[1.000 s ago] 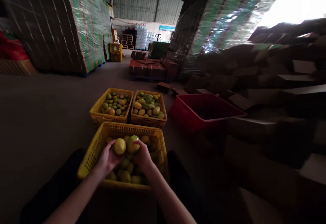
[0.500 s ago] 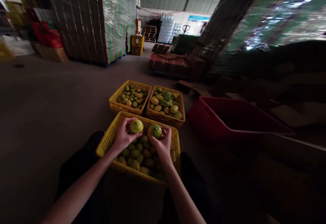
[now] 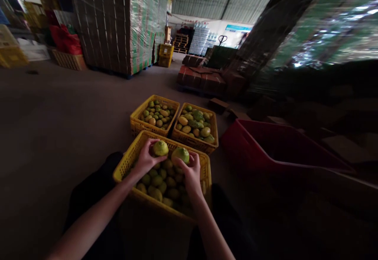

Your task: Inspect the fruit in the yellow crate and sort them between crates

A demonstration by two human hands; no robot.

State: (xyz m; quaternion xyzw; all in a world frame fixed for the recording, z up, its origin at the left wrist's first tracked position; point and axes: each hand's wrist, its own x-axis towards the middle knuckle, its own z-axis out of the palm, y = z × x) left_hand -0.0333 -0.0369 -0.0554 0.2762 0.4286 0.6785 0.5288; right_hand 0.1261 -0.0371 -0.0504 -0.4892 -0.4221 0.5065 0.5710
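Over the near yellow crate [image 3: 127, 158], my left hand [image 3: 146, 158] grips a yellow-green lemon [image 3: 160, 148] between thumb and fingers. A greener lemon [image 3: 181, 154] is pinched in my right hand [image 3: 192, 170], just to the right of the first, with a small gap between the two fruits. Below both hands, many loose lemons [image 3: 156, 181] lie in the crate, in dim light. My right hand and forearm hide part of the crate's right side.
Two more yellow crates of green and yellow fruit, a left one [image 3: 144, 127] and a right one [image 3: 191, 141], stand just beyond. To the right is a red bin [image 3: 251, 149]. Wrapped pallet stacks [image 3: 103, 27] and flat cardboard boxes [image 3: 201, 79] stand farther back.
The lemon in my right hand has turned, so its tip no longer faces me as before. Both hands keep their grip. The view has shifted slightly, moving the scene right and down.
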